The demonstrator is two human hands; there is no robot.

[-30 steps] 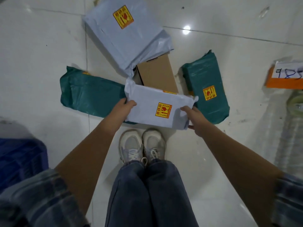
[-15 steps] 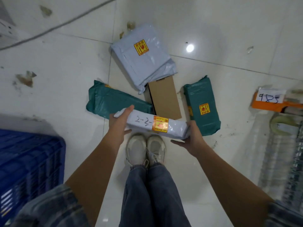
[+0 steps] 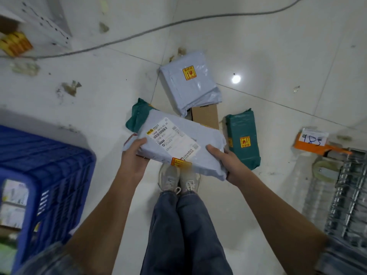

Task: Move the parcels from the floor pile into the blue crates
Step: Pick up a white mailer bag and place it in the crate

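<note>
I hold a grey-white parcel (image 3: 206,147) above my shoes, its white shipping label facing up. My left hand (image 3: 135,155) grips its left end and my right hand (image 3: 224,161) grips its right end. On the floor beyond lie another grey parcel (image 3: 190,84), a brown cardboard box (image 3: 205,116), a green parcel (image 3: 243,139) on the right and a second green parcel (image 3: 138,114) partly hidden behind the held one. A blue crate (image 3: 45,171) stands at the left with parcels visible inside it.
A grey cable (image 3: 139,34) runs across the white tiled floor at the back. An orange tag with a handwritten number (image 3: 313,139) and a metal wire rack (image 3: 345,197) sit at the right. White shelving (image 3: 45,20) stands at the top left.
The parcel has been lifted from the pile and turned over, so its shipping label now faces up. The view has swung left, bringing more of the blue crate in.
</note>
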